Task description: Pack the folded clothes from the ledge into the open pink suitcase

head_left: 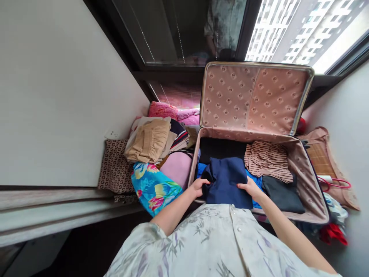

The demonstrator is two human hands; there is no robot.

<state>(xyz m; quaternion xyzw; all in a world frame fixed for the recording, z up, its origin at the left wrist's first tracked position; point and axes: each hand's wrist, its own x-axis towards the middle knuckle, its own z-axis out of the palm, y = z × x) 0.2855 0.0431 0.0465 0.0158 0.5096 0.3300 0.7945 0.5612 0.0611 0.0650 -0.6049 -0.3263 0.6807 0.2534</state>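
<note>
A folded navy blue garment (pixel 229 181) is held at its two sides over the near left part of an open suitcase (pixel 317 192). My left hand (pixel 198 187) grips its left edge, thumb on top and the other fingers mostly hidden. On the right edge, my right hand (pixel 250 188) pinches the cloth the same way. Bright blue cloth (pixel 257 180) shows beneath the navy garment. Behind it lies a black folded garment (pixel 225 147). Striped clothing (pixel 268 159) and dark grey folded cloth (pixel 282 196) fill the suitcase's right part.
Left of the suitcase are beige folded trousers (pixel 150 140), a pink rounded item (pixel 177 167), blue floral fabric (pixel 155 188) and a brown patterned bag (pixel 115 165). The raised suitcase lid (pixel 253 100) leans by the window. Right of it lie a pink cord (pixel 341 184) and red cloth (pixel 334 234).
</note>
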